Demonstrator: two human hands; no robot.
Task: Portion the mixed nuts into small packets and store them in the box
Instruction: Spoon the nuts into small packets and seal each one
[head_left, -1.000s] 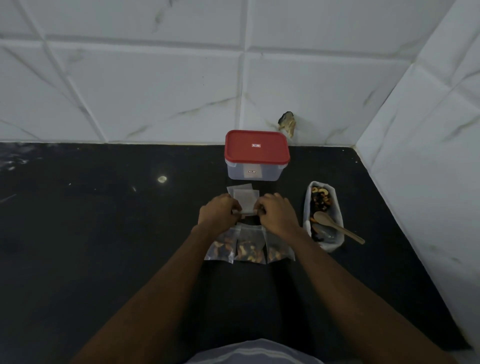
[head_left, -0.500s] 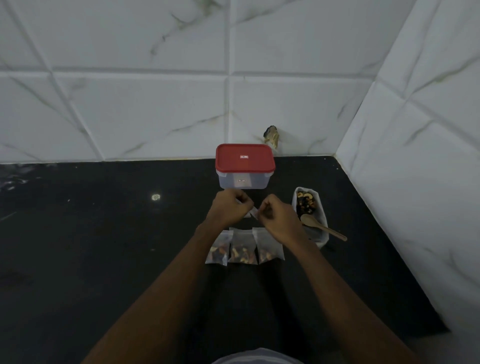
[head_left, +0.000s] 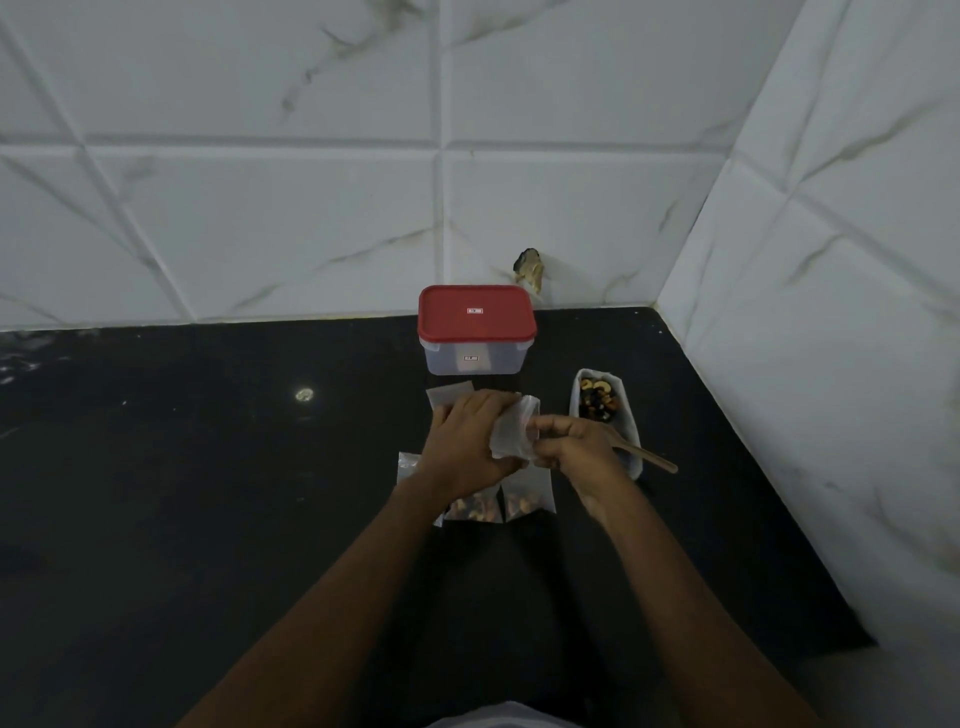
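Observation:
My left hand (head_left: 467, 441) holds an empty clear packet (head_left: 511, 428) above the black counter, and my right hand (head_left: 574, 447) pinches the packet's right edge. Under my hands lie filled nut packets (head_left: 524, 499) side by side, partly hidden by my left wrist. A few spare empty packets (head_left: 448, 392) lie just beyond my left hand. The clear box with a red lid (head_left: 475, 314) stands closed at the back by the wall. To the right, a white pouch of mixed nuts (head_left: 600, 402) lies open with a wooden spoon (head_left: 649, 457) resting in it.
White marble-patterned tiled walls close off the back and the right side of the black counter (head_left: 208, 493). A chipped hole (head_left: 530, 265) shows in the back wall behind the box. A small bright spot (head_left: 304, 395) glints on the counter at left.
Both hands have lifted the empty packet and turned it upright between them; my left hand now wraps its side. The camera has tilted up, so everything sits lower in view.

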